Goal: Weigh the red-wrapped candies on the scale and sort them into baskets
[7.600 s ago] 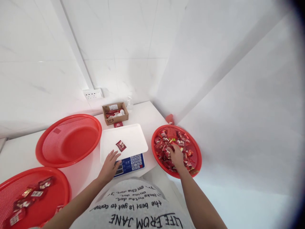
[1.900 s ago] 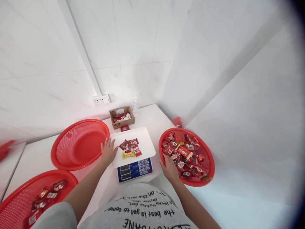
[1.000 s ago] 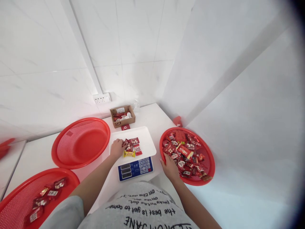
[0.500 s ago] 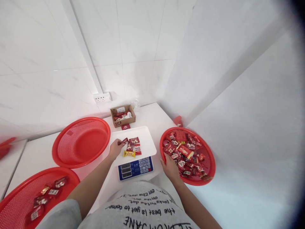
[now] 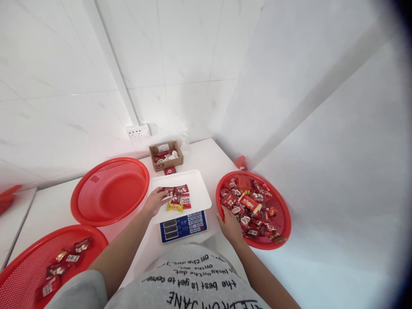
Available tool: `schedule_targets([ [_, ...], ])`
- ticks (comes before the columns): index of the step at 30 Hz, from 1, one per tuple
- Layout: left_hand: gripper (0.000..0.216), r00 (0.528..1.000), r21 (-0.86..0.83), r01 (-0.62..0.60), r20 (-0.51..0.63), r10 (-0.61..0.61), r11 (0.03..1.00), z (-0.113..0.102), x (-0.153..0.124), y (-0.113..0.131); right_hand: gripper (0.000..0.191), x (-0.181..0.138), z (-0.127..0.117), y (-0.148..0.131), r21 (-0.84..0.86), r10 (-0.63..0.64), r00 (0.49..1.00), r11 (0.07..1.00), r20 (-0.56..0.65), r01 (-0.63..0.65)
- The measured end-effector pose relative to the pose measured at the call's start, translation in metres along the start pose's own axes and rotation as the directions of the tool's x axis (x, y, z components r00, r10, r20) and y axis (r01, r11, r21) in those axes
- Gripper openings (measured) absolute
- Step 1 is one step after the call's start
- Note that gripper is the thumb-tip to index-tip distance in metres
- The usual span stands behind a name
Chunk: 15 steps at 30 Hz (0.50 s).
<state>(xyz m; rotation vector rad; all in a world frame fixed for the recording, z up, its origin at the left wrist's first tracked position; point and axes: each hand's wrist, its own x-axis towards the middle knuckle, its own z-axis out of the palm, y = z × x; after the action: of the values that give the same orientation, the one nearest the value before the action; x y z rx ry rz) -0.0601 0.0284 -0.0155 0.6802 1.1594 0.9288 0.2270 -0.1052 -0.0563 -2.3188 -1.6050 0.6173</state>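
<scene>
On the white pan (image 5: 201,189) of a digital scale lie several dark red snack packets (image 5: 176,198), a red one (image 5: 186,201) and a yellow one (image 5: 174,207). My left hand (image 5: 156,201) is at the pan's left side, thumb and fingers apart, touching the leftmost dark red packet (image 5: 168,191), which lies flat against the others. My right hand (image 5: 231,225) grips the near left rim of a red plastic basket (image 5: 285,210), its fingertips over the edge. Inside that basket is a heap of mostly red packets (image 5: 246,206).
The scale's blue keypad panel (image 5: 183,226) faces me. Behind the pan stands a small cardboard box (image 5: 165,156) with packets, near a wall socket (image 5: 138,131). At left are a red basket (image 5: 111,193) and another (image 5: 19,253) holding several packets.
My left hand has laid the dark red packet it was pinching flat beside the others, and its fingers have spread. My right hand stays on the basket rim.
</scene>
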Motion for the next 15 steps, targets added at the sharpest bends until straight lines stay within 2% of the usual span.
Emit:
schedule_targets([
  [3, 0.011, 0.996, -0.159, 0.092, 0.009, -0.091, 0.983, 0.0040, -0.0028, 0.0037, 0.052, -0.0002, -0.0013, -0.0010, -0.006, 0.007, 1.000, 1.000, 0.011, -0.007],
  [6, 0.006, 0.991, -0.222, 0.127, -0.004, -0.131, 0.967, 0.0062, -0.0048, 0.0062, 0.052, -0.0002, -0.0024, -0.0020, -0.012, 0.008, 1.000, 1.000, 0.019, -0.008],
  [15, 0.015, 0.990, -0.256, 0.121, -0.035, -0.134, 0.959, -0.0004, -0.0088, 0.0055, 0.052, -0.0005, -0.0032, -0.0031, 0.000, 0.006, 1.000, 1.000, 0.021, -0.006],
])
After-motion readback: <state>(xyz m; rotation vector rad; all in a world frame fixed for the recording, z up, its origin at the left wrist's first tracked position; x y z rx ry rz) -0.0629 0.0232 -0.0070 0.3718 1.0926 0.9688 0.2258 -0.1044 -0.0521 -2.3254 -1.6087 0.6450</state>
